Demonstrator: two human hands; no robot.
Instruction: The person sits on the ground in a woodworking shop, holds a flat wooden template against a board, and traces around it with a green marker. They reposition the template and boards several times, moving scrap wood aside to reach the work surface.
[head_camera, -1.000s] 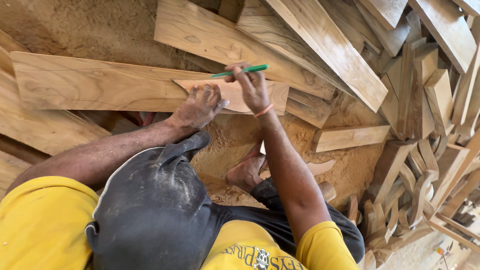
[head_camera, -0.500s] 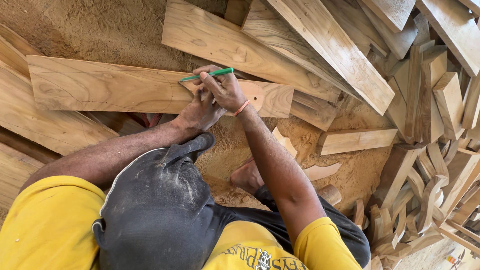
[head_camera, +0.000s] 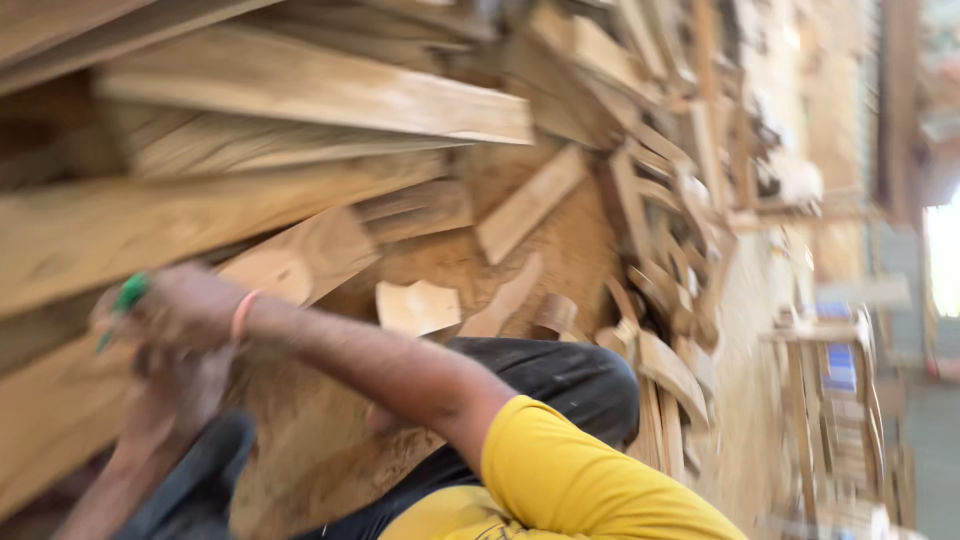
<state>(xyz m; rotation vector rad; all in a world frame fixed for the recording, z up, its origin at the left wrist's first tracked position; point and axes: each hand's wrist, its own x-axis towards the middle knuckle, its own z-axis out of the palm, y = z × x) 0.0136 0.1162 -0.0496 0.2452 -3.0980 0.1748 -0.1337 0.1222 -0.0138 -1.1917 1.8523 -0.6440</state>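
Camera view is swinging rightward and blurring, pushing both hands from centre to the lower left of the frame. Right hand (head_camera: 175, 308) is pinching the green pencil (head_camera: 124, 300) against the plank (head_camera: 130, 225); left hand (head_camera: 172, 395) beneath, grip unclear. Marking work is continuing on that plank.

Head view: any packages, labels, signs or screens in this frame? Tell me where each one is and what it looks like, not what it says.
None show in this blurred frame. Nearest to one: blue and white patches on a wooden frame at the right, too smeared to identify.
Otherwise only wooden planks, offcuts and sawdust, and the right hand with a green pencil.
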